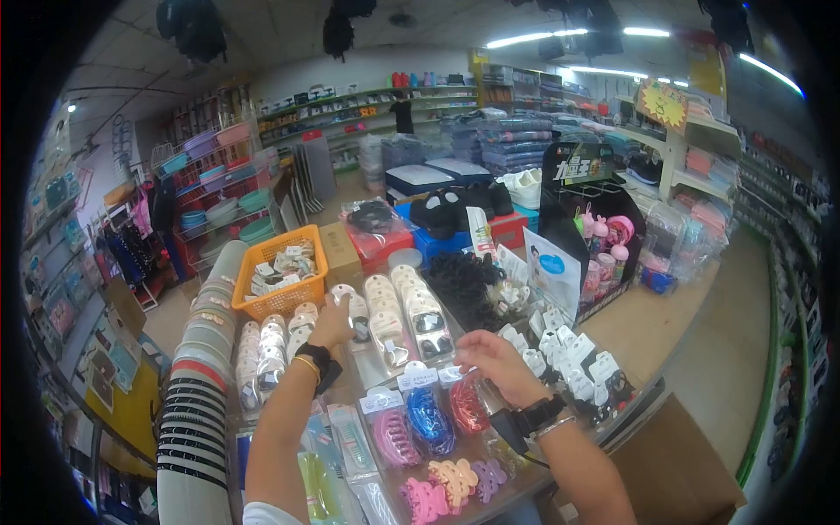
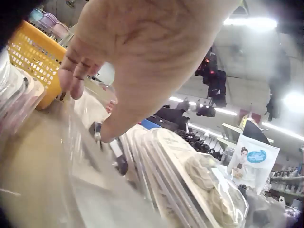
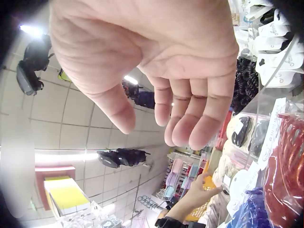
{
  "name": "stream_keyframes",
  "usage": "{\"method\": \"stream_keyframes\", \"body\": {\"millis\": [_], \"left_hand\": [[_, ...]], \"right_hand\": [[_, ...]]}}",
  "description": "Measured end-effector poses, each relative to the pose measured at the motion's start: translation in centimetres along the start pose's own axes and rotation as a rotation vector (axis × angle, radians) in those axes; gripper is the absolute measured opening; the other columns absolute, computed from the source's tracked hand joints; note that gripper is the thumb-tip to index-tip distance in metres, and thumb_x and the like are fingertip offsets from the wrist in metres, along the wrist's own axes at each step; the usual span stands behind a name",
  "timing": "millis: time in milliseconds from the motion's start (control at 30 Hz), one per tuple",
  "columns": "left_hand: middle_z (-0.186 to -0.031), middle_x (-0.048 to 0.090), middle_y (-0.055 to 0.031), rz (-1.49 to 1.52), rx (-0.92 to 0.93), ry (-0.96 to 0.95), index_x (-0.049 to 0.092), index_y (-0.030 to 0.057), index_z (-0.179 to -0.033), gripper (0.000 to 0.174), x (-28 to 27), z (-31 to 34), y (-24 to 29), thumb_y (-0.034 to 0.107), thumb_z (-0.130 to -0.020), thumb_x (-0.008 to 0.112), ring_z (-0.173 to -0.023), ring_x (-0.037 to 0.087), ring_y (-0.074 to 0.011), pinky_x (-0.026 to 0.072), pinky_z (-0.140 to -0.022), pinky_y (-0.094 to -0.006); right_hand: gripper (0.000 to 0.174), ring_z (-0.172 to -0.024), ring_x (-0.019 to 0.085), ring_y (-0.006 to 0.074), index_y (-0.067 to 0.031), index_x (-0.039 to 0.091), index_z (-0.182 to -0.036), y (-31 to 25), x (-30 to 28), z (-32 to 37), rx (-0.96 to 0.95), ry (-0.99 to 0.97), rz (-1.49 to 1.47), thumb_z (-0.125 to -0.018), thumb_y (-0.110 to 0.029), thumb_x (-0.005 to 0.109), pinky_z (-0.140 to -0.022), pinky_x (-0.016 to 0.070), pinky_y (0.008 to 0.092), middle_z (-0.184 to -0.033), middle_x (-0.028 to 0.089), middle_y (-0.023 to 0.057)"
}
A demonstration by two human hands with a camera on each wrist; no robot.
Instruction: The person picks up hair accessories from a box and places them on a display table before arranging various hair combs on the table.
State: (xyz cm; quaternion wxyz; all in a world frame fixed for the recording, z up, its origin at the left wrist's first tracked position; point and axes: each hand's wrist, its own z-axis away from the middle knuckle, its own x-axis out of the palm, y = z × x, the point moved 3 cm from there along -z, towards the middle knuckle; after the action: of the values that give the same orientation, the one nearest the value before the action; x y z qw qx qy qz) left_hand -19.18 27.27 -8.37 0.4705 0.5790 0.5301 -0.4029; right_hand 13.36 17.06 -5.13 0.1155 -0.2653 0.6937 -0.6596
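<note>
My left hand (image 1: pixel 331 322) is at a row of white-carded clear packs (image 1: pixel 352 306) with small dark items inside. In the left wrist view, its thumb and curled fingers straddle the front of this row, holding a carded pack (image 2: pixel 121 161); the grip is partly hidden behind blurred plastic. My right hand (image 1: pixel 500 363) hovers palm down with loosely bent fingers, holding nothing. Below it lie packs of red hair claws (image 1: pixel 470 404) and blue hair claws (image 1: pixel 429 418). More rows of carded packs (image 1: pixel 382 319) stand between the hands.
An orange basket (image 1: pixel 278 306) of small packs stands behind my left hand. Dark coiled hair ties (image 1: pixel 462 284) and white-carded accessories (image 1: pixel 569 359) lie behind and right of my right hand. Loose pink hair claws (image 1: pixel 426 500) are at the front edge; headbands (image 1: pixel 194 402) line the left side.
</note>
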Motion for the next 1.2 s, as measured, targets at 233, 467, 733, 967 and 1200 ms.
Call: {"method": "stream_keyframes", "body": {"millis": [233,467,733,967,1200], "left_hand": [[-0.083,0.065,-0.0103,-0.212,0.249,-0.433,0.066,0.0116,-0.084,0.038,-2.6,3.8,5.8,0.046,-0.071,0.057,-0.080,0.060,-0.0299,0.0467,-0.071,-0.0380],[-0.082,0.064,-0.0136,-0.103,0.399,-0.469,0.065,0.0051,-0.085,0.050,-1.6,5.3,9.1,0.053,-0.071,0.058,-0.077,0.060,-0.0306,0.0465,-0.069,-0.0377],[-0.086,0.064,-0.0134,-0.021,0.366,-0.414,0.065,0.0070,-0.091,0.046,-0.6,4.9,8.7,0.048,-0.072,0.057,-0.081,0.061,-0.0305,0.0470,-0.070,-0.0376],[-0.084,0.063,-0.0175,-0.190,0.316,-0.526,0.064,0.0057,-0.092,0.049,0.0,5.0,8.0,0.050,-0.073,0.055,-0.076,0.061,-0.0326,0.0471,-0.069,-0.0391],[-0.090,0.062,-0.0176,-0.204,0.263,-0.538,0.064,0.0043,-0.091,0.048,0.4,4.0,6.2,0.047,-0.073,0.054,-0.084,0.059,-0.0327,0.0450,-0.074,-0.0384]], "right_hand": [[0.021,-0.076,0.055,0.0101,-0.0020,0.050,-0.101,0.3,0.3,-0.1,-0.069,-0.001,-0.038,-0.084,-0.013,0.056,-0.064,0.0452,0.0230,-0.085,0.058,0.0043],[0.020,-0.079,0.055,0.0108,-0.0042,0.052,-0.099,-0.1,-0.4,0.0,-0.090,0.039,-0.095,-0.082,-0.014,0.057,-0.070,0.0458,0.0250,-0.088,0.057,0.0037],[0.015,-0.075,0.056,0.0104,-0.0010,0.053,-0.096,-9.4,0.5,7.0,-0.420,0.128,-0.042,-0.082,-0.006,0.055,-0.068,0.0456,0.0227,-0.083,0.059,0.0046],[0.015,-0.081,0.055,0.0105,0.0005,0.051,-0.092,-10.6,-3.6,20.3,-0.452,0.332,0.250,-0.078,0.000,0.058,-0.074,0.0435,0.0237,-0.086,0.056,0.0045],[0.012,-0.074,0.052,0.0061,-0.0014,0.053,-0.088,-2.5,-11.4,28.3,-0.149,0.646,0.404,-0.077,-0.001,0.059,-0.067,0.0420,0.0201,-0.080,0.055,0.0010]]}}
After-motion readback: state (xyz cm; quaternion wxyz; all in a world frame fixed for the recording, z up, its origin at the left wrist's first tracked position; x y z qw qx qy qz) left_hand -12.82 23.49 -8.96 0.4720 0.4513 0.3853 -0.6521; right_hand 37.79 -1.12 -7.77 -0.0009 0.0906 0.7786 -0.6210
